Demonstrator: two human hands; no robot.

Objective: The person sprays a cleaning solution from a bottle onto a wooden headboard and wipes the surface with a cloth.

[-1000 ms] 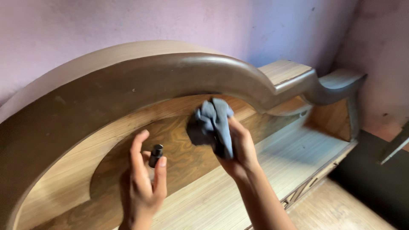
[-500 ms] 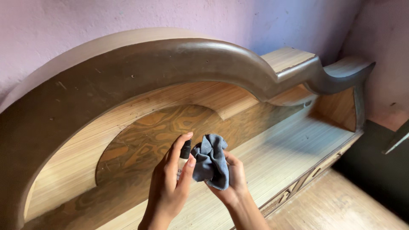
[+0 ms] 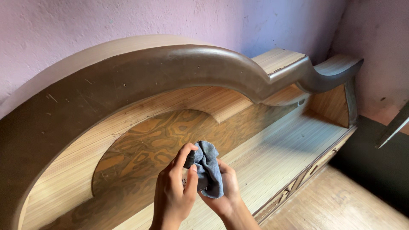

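Observation:
My left hand (image 3: 174, 194) grips a small spray bottle with a black top (image 3: 189, 159), its index finger on the nozzle, aimed at the cloth. A crumpled grey-blue cloth (image 3: 208, 167) is bunched in my right hand (image 3: 223, 194), right beside the bottle and touching it. Both hands hover in front of a wooden headboard (image 3: 162, 136) with a dark swirled inlay panel and a curved dark brown arch (image 3: 170, 68) along its top.
A striped wooden shelf (image 3: 289, 149) runs along the headboard's base, with drawer fronts (image 3: 298, 187) below it. A pink wall (image 3: 106, 21) stands behind. A dark floor area (image 3: 375, 170) lies at the right, and a grey bar (image 3: 394, 125) leans at the far right.
My right hand came down from the inlay panel under the arch with the cloth. My left hand brought the bottle up against the cloth, and both hands drew closer together.

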